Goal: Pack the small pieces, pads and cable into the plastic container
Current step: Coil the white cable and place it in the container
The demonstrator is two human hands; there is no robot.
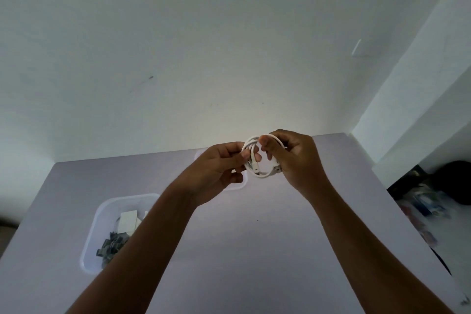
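Cable step in hand. Both hands were raised above the far part of the counter [280,250], working a white cable [257,160] into a small coil. Left hand [219,173] pinched the coil's left side; right hand [293,158] gripped its right side, thumb over the top strands. Two plug ends showed at the coil's lower edge.

Container [102,232] sat well apart, near left, open, already holding dark pieces [108,247] and white pads [128,220].

Next move, as I judged it: keep the coil tight, carry it down and left, lay it in over the contents.

Left forearm hid the container's right side. A pale tray-like shape, perhaps the lid [239,186], lay mostly behind the hands. Clutter at far right was blurred.
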